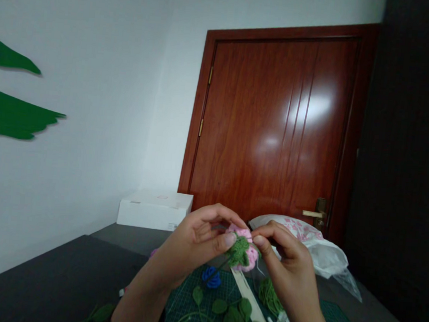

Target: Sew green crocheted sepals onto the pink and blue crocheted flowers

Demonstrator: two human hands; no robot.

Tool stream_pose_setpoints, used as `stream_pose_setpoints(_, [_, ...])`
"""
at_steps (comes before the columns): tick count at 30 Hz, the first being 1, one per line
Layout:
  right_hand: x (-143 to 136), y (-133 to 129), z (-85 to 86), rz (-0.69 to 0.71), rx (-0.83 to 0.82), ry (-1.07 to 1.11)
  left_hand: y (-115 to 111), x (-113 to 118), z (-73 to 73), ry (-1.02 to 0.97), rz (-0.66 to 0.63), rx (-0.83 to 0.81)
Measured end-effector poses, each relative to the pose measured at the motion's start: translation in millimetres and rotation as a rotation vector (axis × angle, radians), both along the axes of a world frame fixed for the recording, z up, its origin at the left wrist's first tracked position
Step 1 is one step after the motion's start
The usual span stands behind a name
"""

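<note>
Between my two hands is a pink crocheted flower (251, 257) with a green knitted base (239, 249) turned toward me and a thin dark stem slanting down to the left. My left hand (208, 235) grips it from the left, thumb on the green base and fingers behind the petals. At the flower's right edge, my right hand (285, 252) is closed in a pinch of thumb and forefinger; what lies in the pinch is too small to make out. A thin pale thread hangs just below it.
On the green cutting mat (183, 303) lie a blue yarn piece (212, 277), a ruler (250, 302), green yarn (269, 295) and several crocheted leaves (236, 316). Farther back are a white box (153, 210) and a plastic bag (322, 255). A wooden door (262, 125) stands behind.
</note>
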State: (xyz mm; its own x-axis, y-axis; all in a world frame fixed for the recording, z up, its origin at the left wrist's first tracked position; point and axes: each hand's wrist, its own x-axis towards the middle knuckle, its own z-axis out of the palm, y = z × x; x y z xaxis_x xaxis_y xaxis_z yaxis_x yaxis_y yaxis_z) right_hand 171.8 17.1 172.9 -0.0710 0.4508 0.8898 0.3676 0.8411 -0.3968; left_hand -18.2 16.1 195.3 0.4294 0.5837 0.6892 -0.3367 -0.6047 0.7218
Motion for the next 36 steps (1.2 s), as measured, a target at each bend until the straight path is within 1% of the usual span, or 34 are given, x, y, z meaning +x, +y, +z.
stream_pose_setpoints(4, [0.1,0.3,-1.8,-0.042,0.05,0.03,1.0,2.9,-2.0,-0.033,-0.077,-0.111])
stream_pose_setpoints(8, [3.4,1.1,-2.7,-0.092,0.084,0.025,2.8,3.8,-2.1,-0.078,-0.062,-0.166])
stream_pose_setpoints(11, [3.7,0.1,-4.3,-0.244,0.163,0.036,3.1,3.7,-1.5,-0.104,-0.047,-0.176])
stream_pose_setpoints(13, [1.1,-0.8,-6.6,-0.348,0.245,0.05,2.1,4.9,-1.3,-0.117,-0.089,-0.185])
stream_pose_setpoints(15, [-3.0,-1.2,-9.3,-0.4,0.31,0.05,0.8,7.7,-1.7,-0.121,-0.139,-0.209])
stream_pose_setpoints(16, [-5.1,-1.2,-10.5,-0.406,0.327,0.048,0.4,9.4,-2.1,-0.123,-0.141,-0.219])
stream_pose_setpoints(17, [-7.0,-0.9,-11.3,-0.401,0.327,0.05,0.3,11.1,-2.5,-0.129,-0.124,-0.226])
stream_pose_setpoints(19, [-8.6,0.3,-11.1,-0.36,0.279,0.06,1.2,13.3,-3.3,-0.152,-0.04,-0.22])
stream_pose_setpoints(21, [-6.4,2.0,-8.6,-0.273,0.203,0.05,3.3,13.1,-3.8,-0.162,0.057,-0.195])
stream_pose_setpoints(23, [-1.2,3.8,-5.1,-0.181,0.143,0.029,5.5,10.8,-3.9,-0.159,0.118,-0.162])
stream_pose_setpoints(25, [4.4,5.3,-2.7,-0.131,0.097,0.024,6.7,8.2,-3.8,-0.157,0.132,-0.124])
stream_pose_setpoints(27, [7.5,6.5,-2.7,-0.123,0.05,0.039,6.1,6.9,-3.6,-0.164,0.12,-0.084])
stream_pose_setpoints(30, [4.4,7.3,-6.8,-0.111,0.004,0.074,3.3,8.6,-2.9,-0.168,0.119,-0.051])
stream_pose_setpoints(32, [-0.4,7.7,-9.8,-0.096,0.0,0.092,2.2,11.1,-2.3,-0.165,0.128,-0.047])
stream_pose_setpoints(36, [-3.7,8.0,-11.1,-0.121,0.029,0.085,5.8,15.3,-2.8,-0.11,0.121,-0.037])
